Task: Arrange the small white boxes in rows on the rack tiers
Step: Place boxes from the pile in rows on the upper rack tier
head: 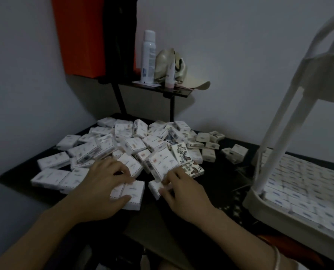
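Observation:
A loose pile of several small white boxes (123,145) covers the dark table (14,178). My left hand (101,190) grips a pair of white boxes (132,193) at the pile's near edge, thumb under them and fingers over the top. My right hand (181,193) pinches another white box (156,189) beside a tilted box (162,162). At the right stands the white rack (279,145); its lower tier (259,209) holds white boxes (308,184) packed in rows.
A small black shelf (174,92) behind the pile carries a white spray can (148,57), a small bottle (171,75) and a beige cap (174,65). An orange bag (80,36) hangs at the wall. A few boxes with drawn patterns (183,154) lie mid-table.

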A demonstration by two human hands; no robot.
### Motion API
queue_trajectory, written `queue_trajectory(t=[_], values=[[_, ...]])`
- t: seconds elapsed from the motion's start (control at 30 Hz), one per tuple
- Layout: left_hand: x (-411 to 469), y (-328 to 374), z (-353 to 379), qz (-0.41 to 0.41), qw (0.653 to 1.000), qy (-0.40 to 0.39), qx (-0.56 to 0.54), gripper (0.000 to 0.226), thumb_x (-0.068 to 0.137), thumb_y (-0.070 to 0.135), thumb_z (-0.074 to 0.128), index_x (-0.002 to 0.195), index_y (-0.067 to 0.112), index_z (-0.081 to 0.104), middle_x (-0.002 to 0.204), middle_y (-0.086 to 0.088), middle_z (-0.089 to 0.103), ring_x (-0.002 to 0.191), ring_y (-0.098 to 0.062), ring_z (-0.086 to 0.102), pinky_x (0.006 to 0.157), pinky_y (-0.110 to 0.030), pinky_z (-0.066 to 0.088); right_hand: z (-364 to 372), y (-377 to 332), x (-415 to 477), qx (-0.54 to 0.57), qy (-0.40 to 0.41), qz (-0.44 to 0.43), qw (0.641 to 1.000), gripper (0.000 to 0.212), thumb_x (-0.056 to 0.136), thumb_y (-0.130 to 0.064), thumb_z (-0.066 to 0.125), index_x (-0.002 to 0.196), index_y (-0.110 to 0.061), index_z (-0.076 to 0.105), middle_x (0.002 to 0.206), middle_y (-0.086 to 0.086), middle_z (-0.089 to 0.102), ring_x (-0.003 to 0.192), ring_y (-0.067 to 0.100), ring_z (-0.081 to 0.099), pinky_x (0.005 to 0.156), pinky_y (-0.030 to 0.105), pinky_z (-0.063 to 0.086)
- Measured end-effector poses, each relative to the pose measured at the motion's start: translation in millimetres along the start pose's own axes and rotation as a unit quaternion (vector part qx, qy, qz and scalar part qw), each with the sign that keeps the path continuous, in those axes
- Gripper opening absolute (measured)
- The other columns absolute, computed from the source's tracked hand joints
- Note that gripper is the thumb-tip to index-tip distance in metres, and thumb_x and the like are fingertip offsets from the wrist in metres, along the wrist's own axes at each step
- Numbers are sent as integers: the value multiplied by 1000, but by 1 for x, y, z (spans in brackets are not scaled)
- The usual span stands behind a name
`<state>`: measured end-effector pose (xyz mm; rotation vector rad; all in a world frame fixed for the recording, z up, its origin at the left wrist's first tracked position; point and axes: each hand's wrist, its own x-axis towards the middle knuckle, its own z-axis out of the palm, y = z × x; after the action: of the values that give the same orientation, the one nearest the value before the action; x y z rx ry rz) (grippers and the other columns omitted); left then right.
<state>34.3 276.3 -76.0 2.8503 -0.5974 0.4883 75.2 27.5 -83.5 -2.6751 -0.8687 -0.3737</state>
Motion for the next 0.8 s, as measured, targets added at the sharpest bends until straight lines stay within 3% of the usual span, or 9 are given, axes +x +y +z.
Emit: queue_trajectory(t=[0.13,0.23,0.33,0.47,0.6,0.7,0.8], values=[[2,0,0,-21,998,-54,13,73,71,78,29,132,45,51,122,25,34,125,-1,18,108,-28,8,-10,2,9,8,-54,12,998,42,90,-49,58,122,-24,48,124,-3,47,107,15,51,81,30,46],[6,1,-3,-7,998,-52,34,75,68,83,30,128,44,54,122,22,35,124,-2,18,104,-26,7,-17,5,12,3,-83,39,996,59,83,-58,61,131,-28,45,128,-4,49,115,16,49,87,32,45],[13,8,-6,-2,997,-68,38,73,65,88,33,122,46,52,123,21,35,123,-3,21,103,-25,11,-23,11,7,-56,-85,51,993,70,75,-71,60,129,-28,53,122,-3,49,112,15,47,83,30,43],[21,29,-7,-19,994,-108,21,71,60,87,41,117,45,47,118,22,37,118,-3,25,98,-24,18,-30,19,-2,-39,-82,70,993,60,73,-69,65,114,-26,58,110,-7,50,95,9,48,72,25,42],[25,50,-8,-72,990,-119,-5,61,63,75,65,108,42,40,114,18,37,110,-7,31,89,-25,33,-49,22,-10,129,-76,108,983,48,76,-58,70,111,-33,49,100,-10,60,85,5,59,69,24,51],[30,60,-9,-75,988,-121,-66,71,59,71,73,112,46,34,111,21,42,106,-4,39,89,-25,40,-78,16,-19,152,-60,65,984,48,82,-58,62,125,-43,45,101,-8,64,81,2,59,71,22,48],[46,76,-24,-100,969,-118,-193,78,59,58,82,125,47,40,117,21,50,103,2,52,88,-23,48,-121,6,-28,136,-4,12,991,32,87,-56,57,116,-42,53,102,-15,64,87,-4,57,72,16,46]])
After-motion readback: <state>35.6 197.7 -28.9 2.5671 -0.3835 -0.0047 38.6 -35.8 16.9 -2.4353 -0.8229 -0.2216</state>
